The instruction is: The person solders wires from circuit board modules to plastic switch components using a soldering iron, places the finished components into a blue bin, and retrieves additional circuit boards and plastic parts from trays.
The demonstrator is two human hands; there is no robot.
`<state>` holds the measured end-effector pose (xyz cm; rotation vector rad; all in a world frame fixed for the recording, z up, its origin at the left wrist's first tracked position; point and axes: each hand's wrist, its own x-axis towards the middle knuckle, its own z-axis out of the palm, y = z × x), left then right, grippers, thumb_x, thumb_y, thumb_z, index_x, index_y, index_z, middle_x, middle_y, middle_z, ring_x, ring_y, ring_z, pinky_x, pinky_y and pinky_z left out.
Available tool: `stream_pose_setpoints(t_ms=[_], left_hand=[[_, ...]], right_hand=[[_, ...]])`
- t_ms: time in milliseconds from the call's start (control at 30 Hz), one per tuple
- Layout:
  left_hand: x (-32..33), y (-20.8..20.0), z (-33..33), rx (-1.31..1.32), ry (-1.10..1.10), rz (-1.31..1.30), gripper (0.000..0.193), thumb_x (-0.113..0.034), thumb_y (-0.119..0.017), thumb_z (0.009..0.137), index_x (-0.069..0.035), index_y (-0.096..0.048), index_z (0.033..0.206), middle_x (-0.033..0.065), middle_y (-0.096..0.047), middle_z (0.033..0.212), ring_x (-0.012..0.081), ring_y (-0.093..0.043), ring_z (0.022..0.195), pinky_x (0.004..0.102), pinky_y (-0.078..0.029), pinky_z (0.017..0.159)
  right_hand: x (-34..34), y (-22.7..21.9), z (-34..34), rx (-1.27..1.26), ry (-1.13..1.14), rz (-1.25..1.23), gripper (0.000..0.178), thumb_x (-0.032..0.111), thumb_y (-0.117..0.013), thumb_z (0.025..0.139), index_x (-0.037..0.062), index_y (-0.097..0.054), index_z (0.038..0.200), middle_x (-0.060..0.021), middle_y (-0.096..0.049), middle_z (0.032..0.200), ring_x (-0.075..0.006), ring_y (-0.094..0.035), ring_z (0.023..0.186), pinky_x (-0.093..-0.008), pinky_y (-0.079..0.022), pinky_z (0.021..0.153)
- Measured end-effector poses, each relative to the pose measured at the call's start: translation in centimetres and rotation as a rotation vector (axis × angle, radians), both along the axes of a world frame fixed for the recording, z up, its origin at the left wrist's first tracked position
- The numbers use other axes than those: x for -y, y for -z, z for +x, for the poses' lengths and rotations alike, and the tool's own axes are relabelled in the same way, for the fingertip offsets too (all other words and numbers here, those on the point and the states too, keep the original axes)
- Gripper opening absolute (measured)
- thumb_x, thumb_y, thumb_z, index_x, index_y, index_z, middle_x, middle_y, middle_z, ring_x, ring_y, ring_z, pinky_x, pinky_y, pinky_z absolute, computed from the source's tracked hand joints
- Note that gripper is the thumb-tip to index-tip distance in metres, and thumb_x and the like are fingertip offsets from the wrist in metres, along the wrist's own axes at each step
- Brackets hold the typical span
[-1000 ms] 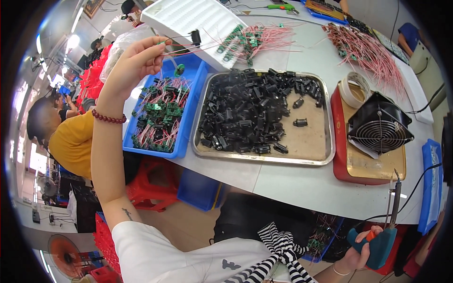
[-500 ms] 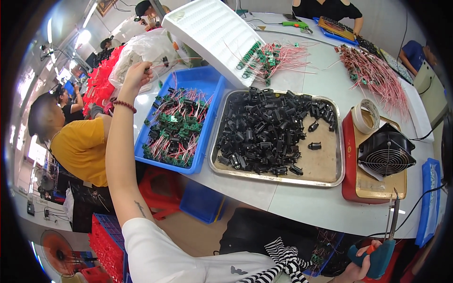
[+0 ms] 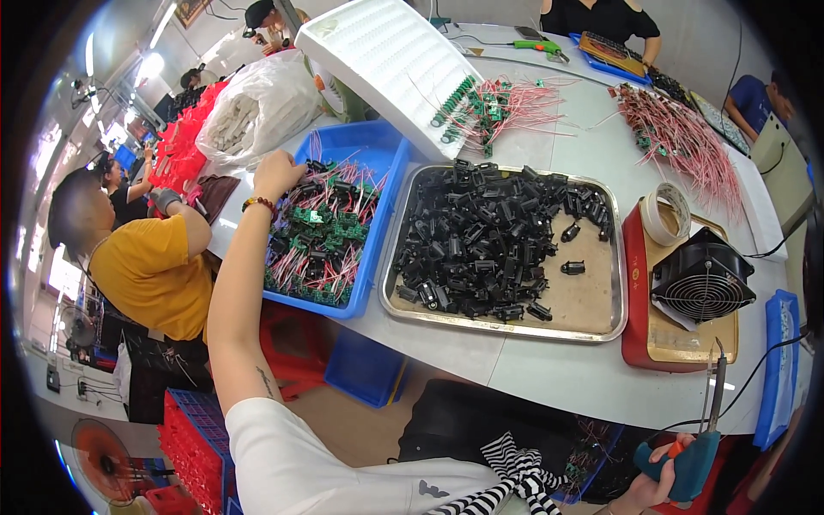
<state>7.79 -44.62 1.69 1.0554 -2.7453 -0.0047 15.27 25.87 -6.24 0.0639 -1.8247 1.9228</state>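
Observation:
My left hand [image 3: 279, 174] is at the far left edge of a blue bin [image 3: 393, 167], knuckles up and fingers curled down toward its contents. Whatever is in those fingers is hidden. Inside the bin lie small green circuit boards [image 3: 319, 225] with pink wires and black parts. At the lower right, my right hand [image 3: 657, 481] grips a soldering gun [image 3: 695, 468] by its teal handle, its tip pointing up. Between the hands, a metal tray [image 3: 592, 302] holds a heap of small black plastic parts [image 3: 481, 232].
Right of the tray stand a red box [image 3: 635, 292], a tape roll [image 3: 666, 213] and a black fan [image 3: 704, 273]. A tilted white tray [image 3: 378, 60] and wired boards [image 3: 498, 107] lie behind. A person in yellow [image 3: 150, 266] sits at left, near a plastic bag [image 3: 257, 107].
My left hand has come down toward the bin's edge. The wired black part that dangled beside it no longer shows apart from the heap. My right hand has stayed put with the soldering gun.

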Motion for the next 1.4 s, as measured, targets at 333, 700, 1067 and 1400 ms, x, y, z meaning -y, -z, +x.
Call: stream_pose_setpoints(t_ms=[333,700,1067,1400], left_hand=[[-21.0,-5.8,-1.9,-0.141,0.58,-0.108,0.034,-0.029,-0.058,0.081,0.001,-0.062,0.065,0.0176,-0.056,0.059,0.0326,-0.057,0.057,0.0401,-0.044,0.054],[-37.7,5.2,-9.7,-0.052,1.306,-0.248,0.017,-0.024,-0.069,0.069,-0.009,-0.062,0.074,0.0076,-0.06,0.069,0.0241,-0.056,0.074,0.0342,-0.041,0.069],[-47.0,1.6,-6.5,-0.457,1.429,0.466,0.024,-0.016,-0.077,0.066,-0.003,-0.064,0.083,0.0062,-0.06,0.075,0.017,-0.057,0.062,0.0261,-0.046,0.053],[-47.8,2.5,-6.8,-0.379,1.413,0.393,0.021,-0.014,-0.075,0.064,-0.005,-0.065,0.08,0.0063,-0.064,0.077,0.0225,-0.056,0.066,0.0308,-0.044,0.06]], right_hand=[[0.2,0.3,0.5,-0.04,-0.097,-0.047,0.05,0.019,-0.056,0.071,-0.0094,-0.046,0.111,-0.0157,-0.044,0.108,-0.0144,-0.046,0.062,-0.0251,-0.037,0.063],[-1.2,1.2,1.5,-0.102,-0.074,-0.181,0.052,0.015,-0.063,0.07,-0.0063,-0.04,0.112,-0.0167,-0.044,0.102,-0.0168,-0.049,0.061,-0.0245,-0.039,0.054],[-3.7,2.7,0.4,-0.091,-0.017,-0.263,0.048,0.014,-0.061,0.068,-0.0045,-0.044,0.108,-0.0169,-0.046,0.101,-0.0171,-0.049,0.057,-0.0253,-0.039,0.053],[-4.6,3.5,1.2,-0.075,0.005,-0.257,0.045,0.014,-0.059,0.068,-0.0041,-0.044,0.107,-0.017,-0.047,0.098,-0.017,-0.049,0.055,-0.0256,-0.039,0.051]])
